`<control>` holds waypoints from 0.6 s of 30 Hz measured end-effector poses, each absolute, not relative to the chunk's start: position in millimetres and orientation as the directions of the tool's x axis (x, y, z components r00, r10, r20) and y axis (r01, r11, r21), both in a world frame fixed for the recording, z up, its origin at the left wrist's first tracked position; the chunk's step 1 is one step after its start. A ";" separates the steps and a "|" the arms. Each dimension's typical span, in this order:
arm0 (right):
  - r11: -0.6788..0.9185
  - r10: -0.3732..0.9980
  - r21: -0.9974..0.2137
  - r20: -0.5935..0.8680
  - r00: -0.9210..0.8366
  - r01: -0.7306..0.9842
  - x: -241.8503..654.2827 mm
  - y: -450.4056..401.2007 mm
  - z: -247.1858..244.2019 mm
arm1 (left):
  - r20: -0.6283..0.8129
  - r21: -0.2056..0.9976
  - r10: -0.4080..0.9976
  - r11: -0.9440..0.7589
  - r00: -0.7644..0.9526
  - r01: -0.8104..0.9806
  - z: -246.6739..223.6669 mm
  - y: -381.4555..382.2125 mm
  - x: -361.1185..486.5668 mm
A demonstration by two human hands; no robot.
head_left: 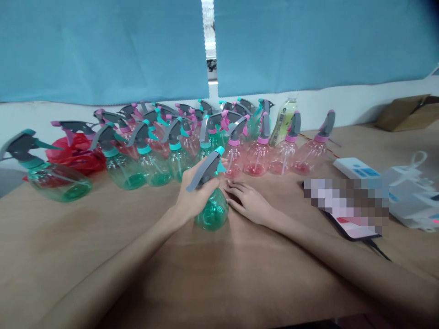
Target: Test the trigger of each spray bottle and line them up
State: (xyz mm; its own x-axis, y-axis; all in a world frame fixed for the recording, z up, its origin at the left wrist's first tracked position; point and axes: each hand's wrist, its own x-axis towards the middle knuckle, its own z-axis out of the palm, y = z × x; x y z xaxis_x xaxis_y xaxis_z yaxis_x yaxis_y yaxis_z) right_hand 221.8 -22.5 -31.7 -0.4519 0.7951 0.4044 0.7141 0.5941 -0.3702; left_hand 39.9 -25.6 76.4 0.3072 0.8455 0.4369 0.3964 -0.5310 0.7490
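Note:
My left hand (194,194) is wrapped round the neck of a green spray bottle (212,212) with a grey and teal trigger head, upright or slightly tilted at the middle of the table. Just right of that bottle, my right hand (248,201) lies low over the tabletop, its fingers spread and pointing towards the bottle, holding nothing. Behind both hands stand several green spray bottles (154,169) on the left and several pink ones (257,157) on the right, with more packed behind them. Another green spray bottle (61,183) stands apart at the far left.
A red plastic bag (77,153) lies behind the left bottles. A labelled drink bottle (284,119) stands at the back. On the right of the wooden table (164,283) are a phone (346,210) with a cable, a white power strip (356,169), clear plastic containers (408,196) and a cardboard box (406,112).

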 end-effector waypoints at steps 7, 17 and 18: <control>0.594 0.795 -0.369 0.406 -0.451 0.715 221.1 -22.8 -30.6 | 0.424 0.796 0.864 -0.498 0.271 0.343 74.4 -25.8 41.0; 0.592 0.796 -0.348 0.396 -0.458 0.727 220.9 -22.6 -30.3 | 0.415 0.818 0.857 -0.498 0.305 0.287 74.2 -21.7 40.4; 0.591 0.796 -0.349 0.396 -0.457 0.727 220.8 -22.6 -30.3 | 0.421 0.819 0.854 -0.503 0.307 0.277 74.1 -21.8 40.6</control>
